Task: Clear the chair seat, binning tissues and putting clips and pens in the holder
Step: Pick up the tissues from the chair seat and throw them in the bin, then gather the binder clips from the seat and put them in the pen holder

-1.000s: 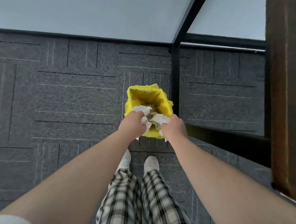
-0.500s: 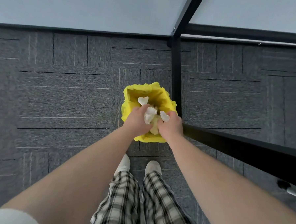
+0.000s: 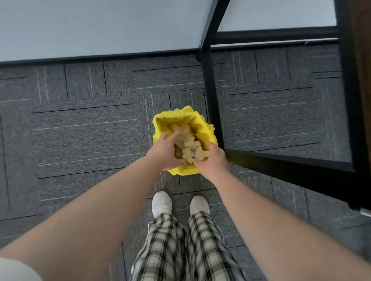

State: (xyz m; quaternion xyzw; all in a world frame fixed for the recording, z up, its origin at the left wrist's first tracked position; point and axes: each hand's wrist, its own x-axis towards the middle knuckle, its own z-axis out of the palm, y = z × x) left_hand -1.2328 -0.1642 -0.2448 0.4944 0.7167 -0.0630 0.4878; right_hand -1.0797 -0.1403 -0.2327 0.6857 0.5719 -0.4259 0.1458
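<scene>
The bin point(image 3: 199, 122), lined with a yellow bag, is seen on the grey carpet point(image 3: 84, 130) directly in front of the person's 2 white shoes point(image 3: 180, 204), just beside a black table leg point(image 3: 211, 88). Crumpled tissues point(image 3: 187, 143) are heaped inside it, nearly up to the rim. Both hands are held over the near edge of the opening, close together but not touching. The left hand point(image 3: 165, 153) is spread with loose fingers, and nothing is clasped in it. The right hand point(image 3: 213, 161) is curled at the rim; whether a tissue is pinched under its fingers cannot be told.

The tissues lie straight below and slightly ahead of the hands, between the 2 palms, so neither hand is clearly nearer. The binning step is judged to be almost done. The chair seat, the clips, the pens and the holder are not in view, so a turn away from the bin will probably be needed
</scene>
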